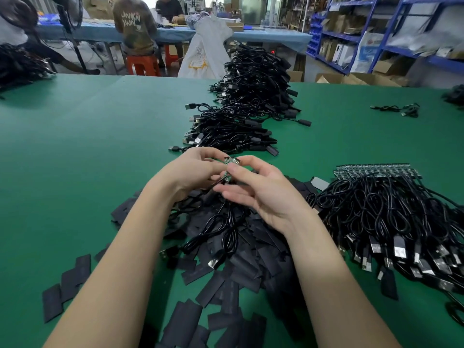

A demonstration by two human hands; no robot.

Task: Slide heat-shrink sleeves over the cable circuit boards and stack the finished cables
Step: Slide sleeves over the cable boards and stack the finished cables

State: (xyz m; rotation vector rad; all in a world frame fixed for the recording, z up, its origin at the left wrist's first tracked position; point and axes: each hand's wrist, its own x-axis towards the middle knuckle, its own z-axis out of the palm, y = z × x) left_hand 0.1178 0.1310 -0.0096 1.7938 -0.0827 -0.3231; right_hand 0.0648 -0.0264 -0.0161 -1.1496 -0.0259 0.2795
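two bare hands meet above the middle of a green bench (100, 136), seen from a camera on the person's head. the left hand (190, 169) has its fingers (208, 153) curled around a small circuit board (232, 160), and the right hand (261, 189) pinches the same board between thumb and forefinger from the other side, its remaining fingers loosely spread below. the board's row of metal pins sticks up between the two hands, and its black cable (221, 229) hangs down in loops, ending in a silver usb plug (214, 263) that lies on the pile below. whether a sleeve is already on the board cannot be told. beneath and around the forearms lies a loose heap of flat black heat-shrink sleeves (251, 249), with a few strays lying apart at the lower left. to the right is a bundle of unfinished cables (391, 222), their bare boards lined up in a row at the far edge and their usb plugs pointing toward the near edge. straight ahead, beyond the hands, a long stack of finished cables (246, 106) runs away across the bench. one loose cable (399, 109) sits far right. in the background, people (134, 23) are seated at a blue table, and blue shelving (371, 33) holds boxes.
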